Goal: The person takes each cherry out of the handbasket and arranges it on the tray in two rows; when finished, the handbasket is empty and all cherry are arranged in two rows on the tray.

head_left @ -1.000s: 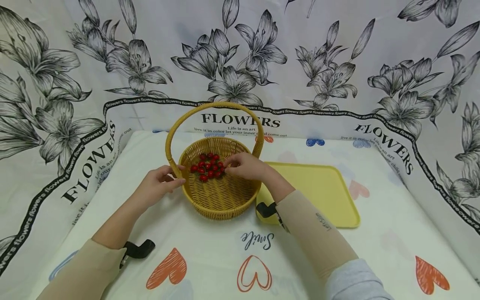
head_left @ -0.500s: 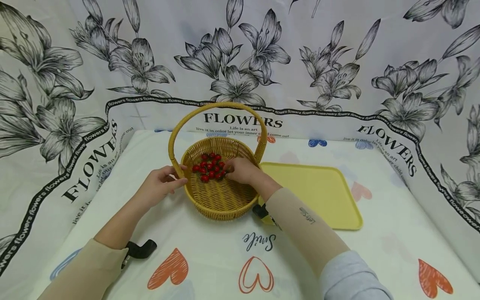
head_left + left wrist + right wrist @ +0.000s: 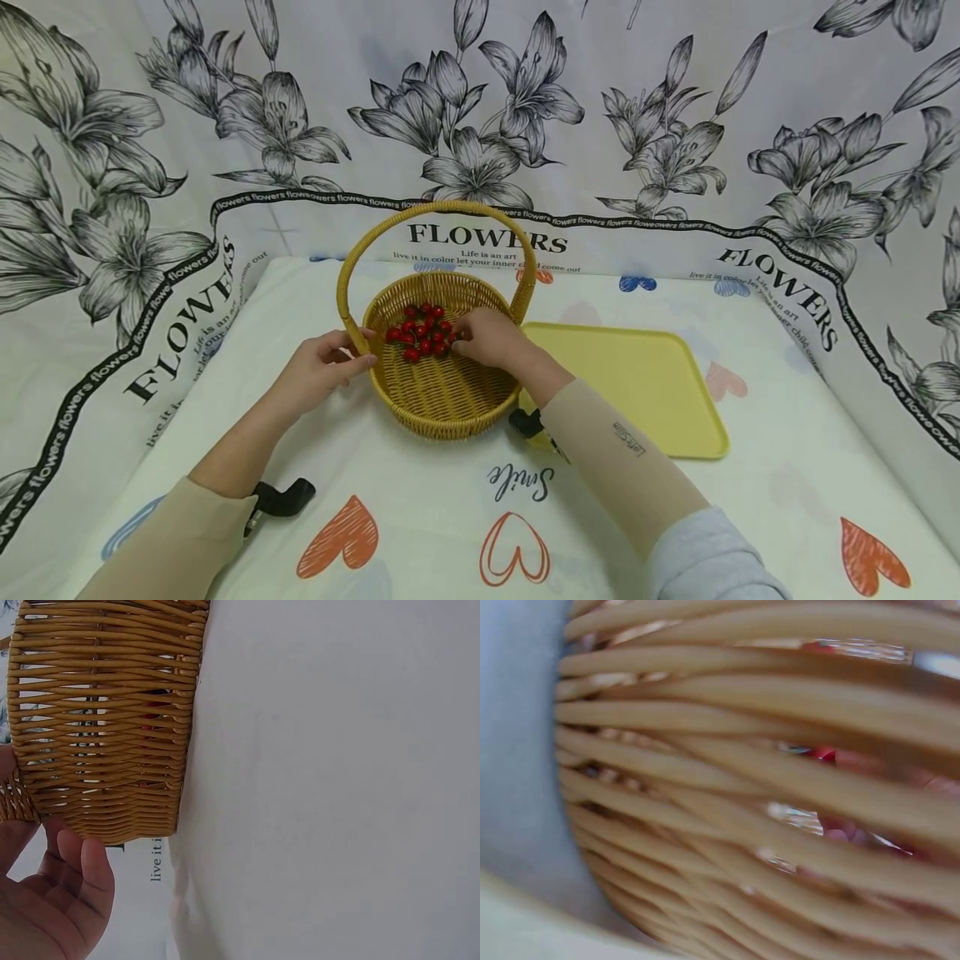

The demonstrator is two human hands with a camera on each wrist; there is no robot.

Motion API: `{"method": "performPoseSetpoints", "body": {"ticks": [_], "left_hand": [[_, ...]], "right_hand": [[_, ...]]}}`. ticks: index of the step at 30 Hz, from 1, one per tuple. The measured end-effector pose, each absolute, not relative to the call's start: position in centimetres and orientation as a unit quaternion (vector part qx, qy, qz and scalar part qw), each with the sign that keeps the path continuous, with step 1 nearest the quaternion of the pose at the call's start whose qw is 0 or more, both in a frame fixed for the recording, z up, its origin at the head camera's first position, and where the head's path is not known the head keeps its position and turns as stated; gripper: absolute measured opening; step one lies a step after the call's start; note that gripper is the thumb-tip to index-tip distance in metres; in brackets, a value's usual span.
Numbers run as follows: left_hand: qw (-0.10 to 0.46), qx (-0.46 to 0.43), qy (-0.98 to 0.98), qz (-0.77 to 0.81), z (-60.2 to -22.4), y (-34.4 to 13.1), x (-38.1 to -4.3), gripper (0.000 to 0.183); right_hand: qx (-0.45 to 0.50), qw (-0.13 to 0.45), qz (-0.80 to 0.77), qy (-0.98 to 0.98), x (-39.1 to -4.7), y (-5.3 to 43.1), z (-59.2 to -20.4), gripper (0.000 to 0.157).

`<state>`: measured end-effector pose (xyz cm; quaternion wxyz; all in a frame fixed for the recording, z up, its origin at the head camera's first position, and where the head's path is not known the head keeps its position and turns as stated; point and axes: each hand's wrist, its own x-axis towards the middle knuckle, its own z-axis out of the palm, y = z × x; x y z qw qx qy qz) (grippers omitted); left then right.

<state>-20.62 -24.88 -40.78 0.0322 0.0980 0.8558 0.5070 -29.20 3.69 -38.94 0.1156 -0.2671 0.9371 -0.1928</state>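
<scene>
Cherries: here's the red cluster [image 3: 420,332] on the far part of the basket floor, just left of the right hand's fingertips, and those fingertips are right up against its right edge.
Right hand: this one [image 3: 491,337] is reaching in over the basket's right side, fingers bent and close together; whether a cherry is pinched there, I can't tell.
Left hand: over on the left, this hand [image 3: 318,372] has thumb and curled fingers nipping the basket where the handle [image 3: 438,206] meets the rim, well apart from the cherries.
Basket: the wicker basket [image 3: 438,429] sits upright, handle arching overhead.
Tray: yellow and flat, the tray [image 3: 637,383] lies just right of the basket, partly under the right forearm.
Head view: only here does the whole cluster show.
Left wrist view: outer wicker wall, red flecks through the gaps, and the left fingers close up.
Right wrist view: blurred wicker strands, red glints between; the fingers' grip is hidden.
</scene>
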Motion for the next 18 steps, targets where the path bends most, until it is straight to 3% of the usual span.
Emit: {"method": "performPoseSetpoints", "body": {"ticks": [18], "left_hand": [[0.012,0.111,0.875,0.470,-41.0,-25.0,-20.7,0.043]], "right_hand": [[-0.249,0.040,-0.372,0.893,-25.6,9.1,-34.4,0.025]]}}
